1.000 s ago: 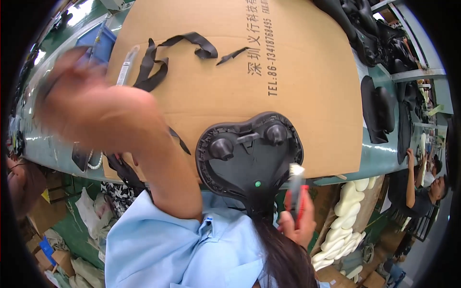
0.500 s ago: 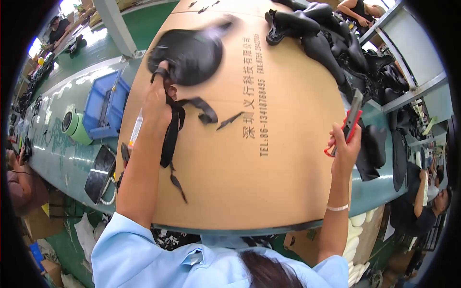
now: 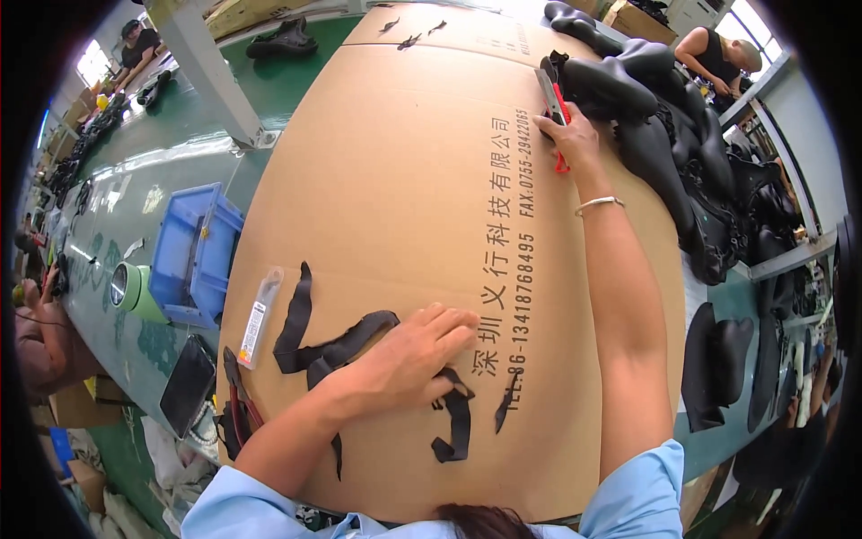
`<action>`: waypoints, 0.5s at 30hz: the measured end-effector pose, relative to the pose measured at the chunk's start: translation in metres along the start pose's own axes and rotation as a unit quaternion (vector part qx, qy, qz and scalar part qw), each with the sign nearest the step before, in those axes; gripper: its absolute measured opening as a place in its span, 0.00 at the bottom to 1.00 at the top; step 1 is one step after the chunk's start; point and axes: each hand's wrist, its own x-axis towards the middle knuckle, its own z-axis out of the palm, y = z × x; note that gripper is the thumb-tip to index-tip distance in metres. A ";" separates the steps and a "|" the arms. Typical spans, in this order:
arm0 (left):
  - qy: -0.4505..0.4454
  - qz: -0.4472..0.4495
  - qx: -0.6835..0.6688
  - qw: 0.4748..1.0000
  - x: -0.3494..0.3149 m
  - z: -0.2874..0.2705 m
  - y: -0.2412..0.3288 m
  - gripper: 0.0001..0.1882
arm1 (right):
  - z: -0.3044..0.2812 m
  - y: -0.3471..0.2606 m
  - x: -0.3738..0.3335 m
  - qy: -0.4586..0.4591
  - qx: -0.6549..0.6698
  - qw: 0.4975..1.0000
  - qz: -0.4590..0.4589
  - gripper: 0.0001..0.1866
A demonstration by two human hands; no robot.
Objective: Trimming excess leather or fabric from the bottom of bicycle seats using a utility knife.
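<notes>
My right hand [image 3: 576,144] is closed round a red and grey utility knife [image 3: 558,108], stretched forward to the near end of a pile of black moulded pieces [image 3: 633,85]. Whether its fingertips touch the closest piece cannot be told. My left hand [image 3: 413,355] hovers low over the cardboard [image 3: 404,180], its fingers loosely stretched out and nothing visible in them. Black cut strips [image 3: 296,323] lie under and around that hand, one curled strip [image 3: 456,427] just in front of my body. A thin black sliver [image 3: 505,404] rests to its right.
On the cardboard's left side lie a clear plastic packet [image 3: 259,319] and red-handled pliers [image 3: 241,395]. Beyond its edge stand a blue bin [image 3: 193,251], a green round container [image 3: 135,289] and a phone [image 3: 189,386]. A metal post [image 3: 202,67] rises at far left; another person [image 3: 718,58] works at far right.
My left hand has let go of the rounded black piece and come down toward me. A black piece now lies on the green surface at far left. My right hand has reached forward with the knife.
</notes>
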 end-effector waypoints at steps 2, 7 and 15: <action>-0.044 -0.018 -0.027 0.999 -0.005 -0.009 0.006 0.26 | 0.000 -0.015 -0.007 -0.008 -0.094 0.995 0.028 0.22; -0.068 -0.023 -0.185 0.980 -0.021 -0.031 -0.010 0.23 | -0.039 -0.037 -0.115 -0.129 0.077 0.989 0.014 0.21; 0.315 -0.073 -0.295 0.899 -0.032 -0.061 0.016 0.07 | -0.136 -0.051 -0.389 -0.250 0.036 0.964 -0.081 0.22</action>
